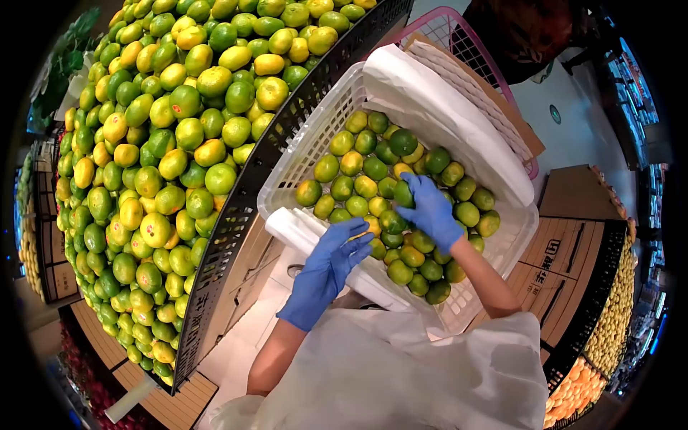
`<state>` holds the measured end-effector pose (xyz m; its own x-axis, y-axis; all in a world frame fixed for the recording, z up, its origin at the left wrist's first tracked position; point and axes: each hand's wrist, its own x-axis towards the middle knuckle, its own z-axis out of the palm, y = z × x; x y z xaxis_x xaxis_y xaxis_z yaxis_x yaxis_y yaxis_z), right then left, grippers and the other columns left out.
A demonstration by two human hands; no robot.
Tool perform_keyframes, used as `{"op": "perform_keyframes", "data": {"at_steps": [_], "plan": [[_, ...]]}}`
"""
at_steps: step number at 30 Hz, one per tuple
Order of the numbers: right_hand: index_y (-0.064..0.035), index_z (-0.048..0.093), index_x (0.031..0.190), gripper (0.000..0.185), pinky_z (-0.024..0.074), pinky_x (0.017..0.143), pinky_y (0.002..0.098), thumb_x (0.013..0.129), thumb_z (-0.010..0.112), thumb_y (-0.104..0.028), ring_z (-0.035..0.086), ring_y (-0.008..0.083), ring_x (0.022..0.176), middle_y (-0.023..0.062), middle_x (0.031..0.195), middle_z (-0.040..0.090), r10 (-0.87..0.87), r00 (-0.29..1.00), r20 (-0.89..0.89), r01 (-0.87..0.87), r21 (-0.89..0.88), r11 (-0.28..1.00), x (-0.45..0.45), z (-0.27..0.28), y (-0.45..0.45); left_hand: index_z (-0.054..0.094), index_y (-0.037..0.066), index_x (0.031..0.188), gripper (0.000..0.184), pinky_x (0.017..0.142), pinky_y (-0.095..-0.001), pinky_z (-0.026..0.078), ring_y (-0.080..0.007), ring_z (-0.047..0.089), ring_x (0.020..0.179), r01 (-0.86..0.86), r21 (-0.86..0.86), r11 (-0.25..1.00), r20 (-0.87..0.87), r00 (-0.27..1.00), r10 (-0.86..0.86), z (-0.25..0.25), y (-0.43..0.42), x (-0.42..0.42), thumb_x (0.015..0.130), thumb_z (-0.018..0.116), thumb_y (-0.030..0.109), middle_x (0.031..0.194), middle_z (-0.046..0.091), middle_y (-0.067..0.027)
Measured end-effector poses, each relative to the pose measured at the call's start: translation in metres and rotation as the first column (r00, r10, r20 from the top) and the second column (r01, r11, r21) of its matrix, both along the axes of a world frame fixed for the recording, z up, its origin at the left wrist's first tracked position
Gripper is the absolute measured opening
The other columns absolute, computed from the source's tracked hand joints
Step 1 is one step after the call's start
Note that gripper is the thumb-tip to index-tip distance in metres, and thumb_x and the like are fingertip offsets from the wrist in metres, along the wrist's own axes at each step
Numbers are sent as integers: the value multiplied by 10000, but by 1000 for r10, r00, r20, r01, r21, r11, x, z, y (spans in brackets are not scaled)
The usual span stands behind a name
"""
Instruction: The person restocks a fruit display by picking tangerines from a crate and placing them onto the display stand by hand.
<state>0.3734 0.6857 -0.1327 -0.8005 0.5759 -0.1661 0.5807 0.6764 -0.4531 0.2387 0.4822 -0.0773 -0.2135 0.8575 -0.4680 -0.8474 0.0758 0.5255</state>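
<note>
Green and yellow citrus fruits [344, 188] lie in a white plastic basket [527, 233] lined with white paper [451, 107]. Both hands wear blue gloves. My right hand [428, 208] is over the middle of the fruits, its fingers curled around a dark green citrus fruit [403, 193]. My left hand [326, 269] is above the near left rim of the basket, beside the paper, with its fingers apart and no fruit clearly in it.
A large heap of citrus fruits [165, 179] fills a display behind a black slatted edge [247, 183] at the left. A pink basket [469, 36] stands behind the white one. More fruit displays [609, 322] are at the right.
</note>
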Motion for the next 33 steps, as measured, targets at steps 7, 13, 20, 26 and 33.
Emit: {"op": "perform_keyframes", "data": {"at_steps": [7,13,20,26,33], "plan": [[-68,477,1276,577,455,843,396,779,706,-248,540,309,999,153,1070,544,52,845,-532,-230,-276,933,9,57,-20,406,71,1334,497,797,-373,571,-291,575,1094,25,-97,995,186,982,-7,-16,37,14,943,508,361,1264,512,-133],[-73,418,1295,643,481,733,410,746,700,-251,535,327,919,167,1049,509,271,959,-80,-267,53,962,24,-47,-19,556,37,1140,393,839,-421,544,-280,592,1041,-239,-129,962,212,941,262,10,22,-10,944,492,372,1160,578,-135],[-90,410,1301,640,488,776,405,734,699,-166,554,343,911,183,1057,490,231,971,-60,-236,-101,966,22,-62,-33,589,-4,1092,347,817,-434,525,-267,601,964,-180,-159,971,217,953,212,0,9,9,919,513,287,1010,612,-119],[-106,386,1360,666,477,849,362,794,712,-236,583,296,979,173,1149,538,-73,838,-540,-266,-522,811,11,47,-38,381,14,1365,554,744,-410,548,-281,634,925,114,-114,987,118,988,-101,10,8,19,949,464,369,1181,559,-168],[-50,569,1167,340,488,790,340,850,636,-151,589,257,915,128,1068,580,75,832,-549,-280,-298,913,-20,35,10,406,64,1338,582,668,-364,558,-264,657,824,145,-96,985,185,975,-125,12,9,20,942,450,488,1134,602,-169]]}}
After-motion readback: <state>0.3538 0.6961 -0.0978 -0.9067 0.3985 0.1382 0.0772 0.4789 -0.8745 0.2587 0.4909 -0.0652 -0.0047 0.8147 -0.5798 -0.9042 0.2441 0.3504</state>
